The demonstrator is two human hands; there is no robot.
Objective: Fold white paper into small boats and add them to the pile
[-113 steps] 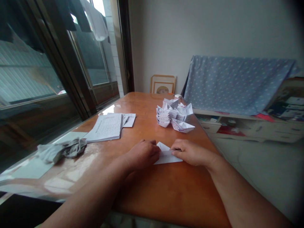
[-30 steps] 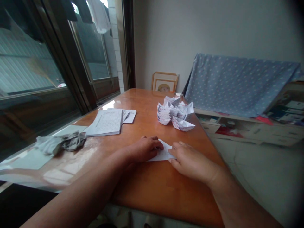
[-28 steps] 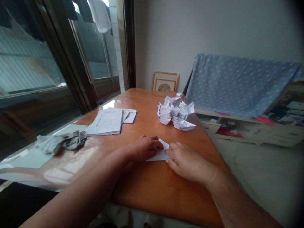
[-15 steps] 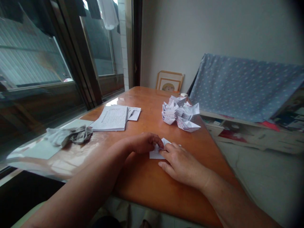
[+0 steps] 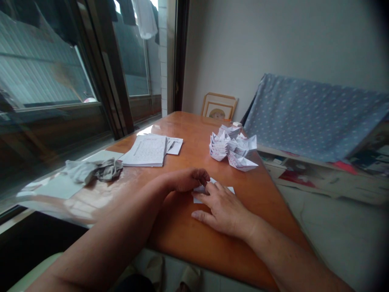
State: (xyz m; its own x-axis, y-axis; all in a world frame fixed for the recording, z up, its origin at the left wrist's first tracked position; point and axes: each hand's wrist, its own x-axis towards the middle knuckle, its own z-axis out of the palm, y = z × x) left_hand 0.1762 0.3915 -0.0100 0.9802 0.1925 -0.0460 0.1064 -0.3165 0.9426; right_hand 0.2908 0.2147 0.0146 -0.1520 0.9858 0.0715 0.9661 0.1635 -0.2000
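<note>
A folded piece of white paper [image 5: 231, 190] lies on the brown table in front of me, partly covered by both hands. My left hand [image 5: 194, 181] is closed, its curled fingertips pinching at the upper edge of the paper. Across the paper rests my right hand [image 5: 223, 207], palm down and open, with the thumb spread onto the tabletop. The fingertips of both hands nearly meet, so the fold between them is hidden. Beyond them sits a cluster of folded paper boats [image 5: 232, 147], several nested in one another.
A stack of written sheets [image 5: 146, 151] lies left of centre on the table [image 5: 188, 125]. Crumpled grey cloth [image 5: 107, 169] is farther left, on clear plastic. A picture frame [image 5: 219, 106] leans at the wall. Blue dotted fabric [image 5: 316, 117] hangs at the right.
My right hand has slid left across the paper, its thumb and index finger reaching farther that way. The paper's right corner now shows. The whole view has shifted slightly.
</note>
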